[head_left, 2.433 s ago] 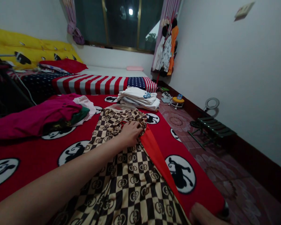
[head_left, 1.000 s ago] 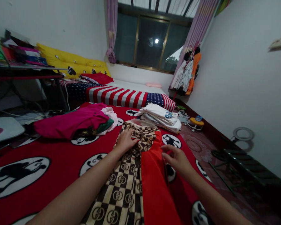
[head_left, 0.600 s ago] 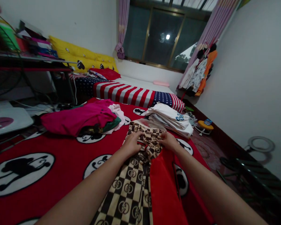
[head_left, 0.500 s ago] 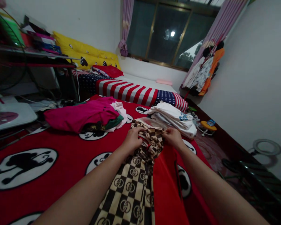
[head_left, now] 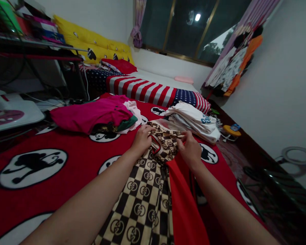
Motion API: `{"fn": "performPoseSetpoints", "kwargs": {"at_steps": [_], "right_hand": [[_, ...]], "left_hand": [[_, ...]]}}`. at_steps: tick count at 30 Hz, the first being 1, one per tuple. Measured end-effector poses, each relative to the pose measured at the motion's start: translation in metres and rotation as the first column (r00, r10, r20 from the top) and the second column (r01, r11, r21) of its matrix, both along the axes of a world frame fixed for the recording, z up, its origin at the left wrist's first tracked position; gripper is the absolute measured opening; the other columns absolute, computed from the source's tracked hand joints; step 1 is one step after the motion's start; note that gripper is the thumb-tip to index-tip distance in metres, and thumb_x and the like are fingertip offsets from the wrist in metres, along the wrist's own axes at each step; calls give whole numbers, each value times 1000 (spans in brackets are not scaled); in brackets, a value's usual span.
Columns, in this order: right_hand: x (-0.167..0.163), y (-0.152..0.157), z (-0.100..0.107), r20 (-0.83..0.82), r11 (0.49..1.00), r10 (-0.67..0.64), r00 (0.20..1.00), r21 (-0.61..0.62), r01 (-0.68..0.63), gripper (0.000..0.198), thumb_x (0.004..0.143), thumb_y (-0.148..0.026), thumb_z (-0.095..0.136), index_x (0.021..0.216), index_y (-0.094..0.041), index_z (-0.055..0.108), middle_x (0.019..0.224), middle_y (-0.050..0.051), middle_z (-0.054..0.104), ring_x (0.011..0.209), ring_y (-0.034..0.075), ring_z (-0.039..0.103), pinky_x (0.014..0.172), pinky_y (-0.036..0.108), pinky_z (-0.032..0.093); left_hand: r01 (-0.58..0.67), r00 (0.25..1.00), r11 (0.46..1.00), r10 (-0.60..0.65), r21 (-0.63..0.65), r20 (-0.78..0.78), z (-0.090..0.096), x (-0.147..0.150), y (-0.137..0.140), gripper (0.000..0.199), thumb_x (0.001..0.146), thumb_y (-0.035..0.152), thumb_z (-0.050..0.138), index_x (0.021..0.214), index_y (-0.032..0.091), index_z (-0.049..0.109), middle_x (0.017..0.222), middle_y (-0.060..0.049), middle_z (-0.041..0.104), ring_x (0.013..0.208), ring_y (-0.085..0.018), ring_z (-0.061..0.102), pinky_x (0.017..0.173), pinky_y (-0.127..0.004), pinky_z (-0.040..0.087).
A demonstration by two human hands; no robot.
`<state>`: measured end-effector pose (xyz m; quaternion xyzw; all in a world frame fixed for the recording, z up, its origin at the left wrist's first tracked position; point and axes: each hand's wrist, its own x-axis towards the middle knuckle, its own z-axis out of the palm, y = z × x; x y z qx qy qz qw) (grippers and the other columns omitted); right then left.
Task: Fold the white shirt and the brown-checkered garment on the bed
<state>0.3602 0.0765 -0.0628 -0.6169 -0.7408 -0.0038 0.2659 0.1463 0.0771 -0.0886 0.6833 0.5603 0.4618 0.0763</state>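
Observation:
A brown-and-beige checkered garment (head_left: pixel 145 190) with a ring-like pattern lies lengthwise before me on the red blanket (head_left: pixel 84 183). Its far end is bunched, and a dark-and-red trimmed opening shows there. Along its right side runs a bright red piece of cloth (head_left: pixel 185 200); whether it belongs to the garment I cannot tell. My left hand (head_left: pixel 142 140) is closed on the far left corner of the checkered cloth. At the far right corner, my right hand (head_left: pixel 190 149) pinches the edge between thumb and fingers.
Beyond my left hand is a heap of clothes with a magenta garment (head_left: pixel 89 115) on top. Folded white clothes (head_left: pixel 193 119) are stacked beyond my right hand. A white-and-pink appliance (head_left: pixel 12 112) stands at left, a small yellow stool (head_left: pixel 232 131) on the floor at right.
The view has tilted down and shifted left. Both hands still hold the garment's far end, which is spread flatter. The trimmed opening is wider, and my right hand is turned more palm-down.

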Motion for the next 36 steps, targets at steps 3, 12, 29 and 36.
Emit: {"fn": "performPoseSetpoints", "kwargs": {"at_steps": [3,12,29,36], "right_hand": [[-4,-13,-6,116,982,167,979,-111,-154,20,89,-28,48,104,-21,59,99,7,68,83,23,63,65,29,40],[41,-83,3,-53,887,459,887,-30,-461,24,89,-17,47,111,-18,57,112,10,61,100,19,59,86,31,47],[106,-280,20,364,652,735,571,-151,-743,50,86,-32,58,135,-24,51,138,5,53,129,20,47,104,29,44],[68,-262,17,136,586,809,572,-125,-800,42,87,-41,57,126,-26,57,132,7,58,128,20,49,111,34,33]], "left_hand": [[44,997,998,-47,-52,-67,-3,-1,0,44,64,-3,48,93,19,72,101,-5,65,101,-20,59,96,-34,47],[45,994,993,-55,-109,-94,3,-17,-12,41,73,10,53,113,15,63,112,-8,63,106,-21,58,94,-34,48],[559,446,632,-775,-537,-448,50,-103,-254,66,78,11,56,138,34,43,153,-4,28,137,-30,33,108,-44,38],[702,381,516,-855,-492,-352,56,-73,-263,60,80,13,55,136,30,44,140,-4,50,133,-25,41,115,-45,28]]}}
